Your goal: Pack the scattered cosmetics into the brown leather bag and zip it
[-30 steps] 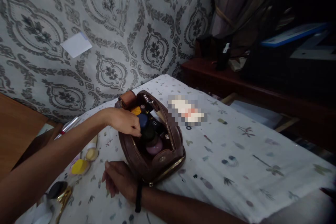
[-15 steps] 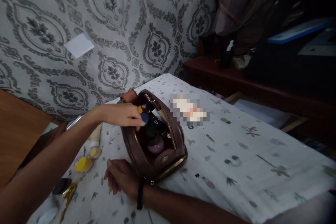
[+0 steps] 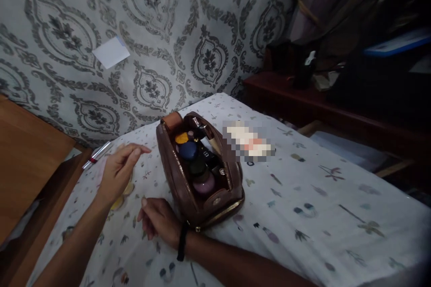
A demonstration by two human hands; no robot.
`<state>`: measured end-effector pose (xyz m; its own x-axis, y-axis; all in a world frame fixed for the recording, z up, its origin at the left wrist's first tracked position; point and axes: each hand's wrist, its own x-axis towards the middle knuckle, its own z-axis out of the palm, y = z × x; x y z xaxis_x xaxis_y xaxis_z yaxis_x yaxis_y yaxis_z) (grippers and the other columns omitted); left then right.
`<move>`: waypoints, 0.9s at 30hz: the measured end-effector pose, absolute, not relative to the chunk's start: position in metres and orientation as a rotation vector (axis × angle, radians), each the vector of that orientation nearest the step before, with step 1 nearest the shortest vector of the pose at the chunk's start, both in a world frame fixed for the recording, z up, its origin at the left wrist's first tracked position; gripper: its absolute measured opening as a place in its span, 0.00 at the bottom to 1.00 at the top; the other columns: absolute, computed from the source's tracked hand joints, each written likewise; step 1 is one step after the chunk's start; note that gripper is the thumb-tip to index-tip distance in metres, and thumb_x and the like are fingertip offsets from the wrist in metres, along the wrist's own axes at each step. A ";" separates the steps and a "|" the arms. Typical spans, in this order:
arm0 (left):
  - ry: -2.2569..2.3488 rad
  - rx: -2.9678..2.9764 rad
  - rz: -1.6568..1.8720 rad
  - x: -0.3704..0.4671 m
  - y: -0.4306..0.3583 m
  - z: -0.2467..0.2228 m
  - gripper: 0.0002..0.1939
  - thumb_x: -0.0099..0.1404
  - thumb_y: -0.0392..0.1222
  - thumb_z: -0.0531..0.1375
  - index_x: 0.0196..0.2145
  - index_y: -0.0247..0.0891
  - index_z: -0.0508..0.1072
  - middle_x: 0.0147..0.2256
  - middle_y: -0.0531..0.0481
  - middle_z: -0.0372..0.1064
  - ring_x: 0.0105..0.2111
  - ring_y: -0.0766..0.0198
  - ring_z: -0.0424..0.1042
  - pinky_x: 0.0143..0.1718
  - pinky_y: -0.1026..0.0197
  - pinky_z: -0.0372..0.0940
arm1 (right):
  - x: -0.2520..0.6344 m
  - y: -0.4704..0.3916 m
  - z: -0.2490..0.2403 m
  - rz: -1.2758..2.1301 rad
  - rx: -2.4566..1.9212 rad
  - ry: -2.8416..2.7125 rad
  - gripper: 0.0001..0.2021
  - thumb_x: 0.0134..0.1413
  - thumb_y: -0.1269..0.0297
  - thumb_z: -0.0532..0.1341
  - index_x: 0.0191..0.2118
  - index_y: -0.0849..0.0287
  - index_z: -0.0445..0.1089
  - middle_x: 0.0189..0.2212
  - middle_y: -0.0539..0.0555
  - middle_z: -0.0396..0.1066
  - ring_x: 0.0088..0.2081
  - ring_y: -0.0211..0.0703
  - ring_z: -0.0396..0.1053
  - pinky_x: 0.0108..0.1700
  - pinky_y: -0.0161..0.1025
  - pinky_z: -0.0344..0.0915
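Open brown bag (image 3: 169,159), both hands left of it.
Left hand (image 3: 119,170): fingers released; right hand (image 3: 160,222): fingers loosely curled, released, nearer bag.

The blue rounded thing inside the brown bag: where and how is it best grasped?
Take the blue thing from above, around its rounded top: it sits inside the open brown bag, whose walls would likely hinder a sideways approach.

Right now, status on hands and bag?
Left hand off the brown bag, nothing visible in grip. Right hand beside bag's near corner, likewise. Bag open, blue-topped item inside. Left hand partly hides yellowish items.
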<state>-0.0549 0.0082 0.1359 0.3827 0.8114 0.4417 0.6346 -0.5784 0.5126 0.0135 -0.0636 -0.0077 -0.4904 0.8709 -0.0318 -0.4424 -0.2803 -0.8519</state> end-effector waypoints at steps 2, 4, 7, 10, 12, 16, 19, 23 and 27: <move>1.410 2.343 1.007 -0.076 -0.001 0.115 0.20 0.70 0.53 0.53 0.35 0.38 0.78 0.34 0.48 0.76 0.39 0.58 0.73 0.44 0.58 0.65 | 0.013 -0.063 -0.009 1.885 -0.649 -1.031 0.35 0.50 0.25 0.50 0.26 0.59 0.63 0.16 0.43 0.59 0.13 0.28 0.55 0.16 0.30 0.48; 1.476 2.324 0.966 -0.098 -0.011 0.091 0.20 0.71 0.53 0.52 0.35 0.37 0.77 0.34 0.48 0.76 0.38 0.58 0.73 0.43 0.58 0.65 | 0.013 -0.063 -0.011 1.864 -0.655 -1.034 0.36 0.47 0.24 0.50 0.26 0.59 0.63 0.16 0.43 0.59 0.13 0.28 0.55 0.16 0.30 0.48; 1.540 2.428 0.864 -0.125 -0.028 0.055 0.19 0.73 0.48 0.49 0.34 0.37 0.75 0.33 0.47 0.74 0.36 0.58 0.72 0.40 0.58 0.64 | 0.011 -0.063 -0.013 1.857 -0.664 -1.042 0.36 0.43 0.23 0.53 0.27 0.59 0.63 0.17 0.43 0.60 0.14 0.28 0.55 0.16 0.30 0.48; 1.670 2.689 0.683 -0.143 -0.042 0.030 0.19 0.74 0.44 0.47 0.32 0.37 0.74 0.33 0.45 0.74 0.37 0.56 0.69 0.41 0.54 0.63 | 0.011 -0.062 -0.013 1.860 -0.685 -1.061 0.37 0.41 0.22 0.54 0.28 0.59 0.64 0.17 0.43 0.61 0.14 0.29 0.56 0.16 0.30 0.48; 1.866 2.798 0.517 -0.152 -0.047 0.021 0.17 0.74 0.42 0.48 0.36 0.37 0.74 0.37 0.43 0.74 0.40 0.52 0.68 0.43 0.51 0.61 | 0.011 -0.062 -0.012 1.854 -0.696 -1.078 0.37 0.41 0.22 0.54 0.28 0.60 0.64 0.16 0.44 0.61 0.14 0.29 0.56 0.16 0.30 0.48; 2.310 2.749 0.296 -0.164 -0.041 0.015 0.14 0.72 0.43 0.52 0.48 0.35 0.72 0.47 0.39 0.72 0.49 0.46 0.66 0.49 0.47 0.59 | 0.012 -0.064 -0.009 1.850 -0.728 -1.080 0.37 0.42 0.23 0.55 0.27 0.60 0.65 0.17 0.45 0.62 0.14 0.28 0.57 0.17 0.30 0.49; 2.448 2.651 0.177 -0.167 -0.029 0.013 0.17 0.72 0.44 0.54 0.54 0.33 0.69 0.49 0.37 0.72 0.55 0.43 0.62 0.54 0.45 0.56 | 0.011 -0.065 -0.007 1.852 -0.749 -1.078 0.37 0.41 0.23 0.56 0.26 0.60 0.65 0.17 0.45 0.63 0.14 0.28 0.57 0.18 0.29 0.51; 2.482 2.546 0.068 -0.164 -0.020 0.013 0.17 0.71 0.42 0.54 0.54 0.34 0.68 0.46 0.38 0.74 0.54 0.44 0.63 0.53 0.44 0.54 | 0.011 -0.066 -0.007 1.849 -0.763 -1.073 0.37 0.39 0.23 0.58 0.26 0.60 0.66 0.17 0.46 0.63 0.15 0.29 0.57 0.18 0.30 0.53; 2.436 2.540 0.068 -0.157 -0.022 0.017 0.14 0.70 0.39 0.53 0.50 0.36 0.71 0.43 0.39 0.74 0.48 0.46 0.66 0.51 0.46 0.55 | 0.010 -0.066 -0.008 1.845 -0.777 -1.072 0.36 0.40 0.24 0.58 0.26 0.61 0.66 0.17 0.46 0.63 0.15 0.29 0.58 0.17 0.29 0.53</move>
